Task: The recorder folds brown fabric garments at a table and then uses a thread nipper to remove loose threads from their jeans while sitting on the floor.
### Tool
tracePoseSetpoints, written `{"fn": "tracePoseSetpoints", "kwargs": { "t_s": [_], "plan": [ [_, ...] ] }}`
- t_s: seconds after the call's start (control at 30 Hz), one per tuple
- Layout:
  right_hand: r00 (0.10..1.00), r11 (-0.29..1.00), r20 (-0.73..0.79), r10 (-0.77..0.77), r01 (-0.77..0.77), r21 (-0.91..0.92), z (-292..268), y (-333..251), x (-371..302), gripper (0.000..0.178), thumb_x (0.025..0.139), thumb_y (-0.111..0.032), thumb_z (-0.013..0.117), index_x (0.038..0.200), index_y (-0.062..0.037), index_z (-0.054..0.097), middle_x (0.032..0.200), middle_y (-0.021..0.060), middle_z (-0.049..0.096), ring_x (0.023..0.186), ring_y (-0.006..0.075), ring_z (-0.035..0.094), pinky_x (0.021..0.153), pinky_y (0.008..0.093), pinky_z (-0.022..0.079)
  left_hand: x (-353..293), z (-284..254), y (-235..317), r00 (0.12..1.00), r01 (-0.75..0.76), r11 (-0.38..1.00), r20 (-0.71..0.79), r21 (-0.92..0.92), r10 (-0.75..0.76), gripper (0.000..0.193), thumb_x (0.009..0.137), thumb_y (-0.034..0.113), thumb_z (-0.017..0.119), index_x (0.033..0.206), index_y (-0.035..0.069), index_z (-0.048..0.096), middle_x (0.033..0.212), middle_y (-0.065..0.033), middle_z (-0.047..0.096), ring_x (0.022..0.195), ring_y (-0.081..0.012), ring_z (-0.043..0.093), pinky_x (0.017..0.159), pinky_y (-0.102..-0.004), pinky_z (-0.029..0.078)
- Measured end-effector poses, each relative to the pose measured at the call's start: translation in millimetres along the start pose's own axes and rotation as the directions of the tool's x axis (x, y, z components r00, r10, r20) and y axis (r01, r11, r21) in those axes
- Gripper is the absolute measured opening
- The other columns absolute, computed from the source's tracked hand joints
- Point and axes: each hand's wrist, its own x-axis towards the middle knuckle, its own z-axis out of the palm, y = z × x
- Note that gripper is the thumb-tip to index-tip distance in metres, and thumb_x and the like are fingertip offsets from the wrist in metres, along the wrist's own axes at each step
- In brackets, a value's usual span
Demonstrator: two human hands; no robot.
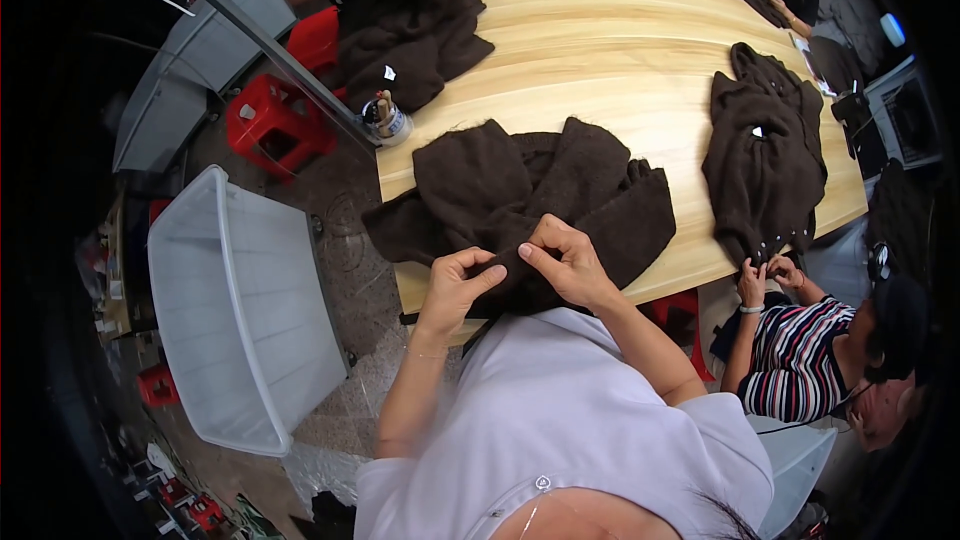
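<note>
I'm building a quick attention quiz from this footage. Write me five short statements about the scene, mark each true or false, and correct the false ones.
1. The person's left hand and right hand both hold the near garment. True.
2. Those two hands are at opposite ends of it. False: they are close together, at its near side.
3. A large pale bin stands on the floor to the person's left. True.
4. The tabletop is bright blue. False: the tabletop is light and wood-grained.
5. The co-worker in stripes is touching nothing. False: both hands are at the edge of another dark brown garment.
</note>
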Motion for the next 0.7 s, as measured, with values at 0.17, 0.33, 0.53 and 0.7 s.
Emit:
{"fn": "tracePoseSetpoints", "kwargs": {
  "t_s": [0.17,0.33,0.53,0.7],
  "plan": [
    [0.998,0.996,-0.004,0.069,-0.068,0.053,6.0,-4.8,-2.2,0.014,0.087,-0.011,0.066,0.082,0.0009,0.061,0.077,0.0011,0.049,0.065,0.0079,0.042,0.057,0.0253,0.034,-0.6,6.0,-2.3,0.991,0.094,0.973,-0.076,-0.209,-0.111,0.015,0.082,0.000,0.071,0.097,-0.002,0.068,0.089,-0.0027,0.068,0.078,-0.0065,0.061,0.073,-0.0185,0.049],
    [0.997,0.996,0.054,-0.055,0.059,-0.062,1.8,-0.2,2.1,0.011,0.088,-0.009,0.065,0.087,0.0003,0.060,0.078,0.0034,0.051,0.070,0.0106,0.046,0.062,0.0270,0.039,-0.2,5.5,-4.4,0.988,0.154,0.980,0.002,-0.125,-0.155,0.016,0.082,-0.001,0.070,0.097,-0.001,0.068,0.089,-0.0026,0.068,0.078,-0.0061,0.061,0.073,-0.0185,0.049],
    [0.995,1.000,-0.104,0.006,-0.003,0.030,16.1,8.3,-1.0,0.012,0.086,-0.006,0.065,0.082,0.0009,0.057,0.077,0.0058,0.051,0.070,0.0141,0.048,0.062,0.0271,0.039,3.0,12.5,-10.0,0.990,0.132,0.979,-0.036,-0.156,-0.139,0.015,0.081,-0.001,0.070,0.097,0.001,0.068,0.088,-0.0011,0.067,0.078,-0.0048,0.060,0.072,-0.0179,0.048],
    [0.966,0.960,-0.123,-0.229,0.204,-0.190,22.7,-1.9,-1.8,0.009,0.081,0.002,0.066,0.082,-0.0003,0.058,0.076,0.0094,0.052,0.066,0.0219,0.052,0.058,0.0313,0.041,3.8,18.0,-24.9,0.971,-0.053,0.990,-0.237,-0.132,0.021,0.012,0.083,-0.004,0.067,0.095,-0.001,0.068,0.088,-0.0027,0.068,0.079,-0.0065,0.061,0.074,-0.0184,0.049]
  ]
}}
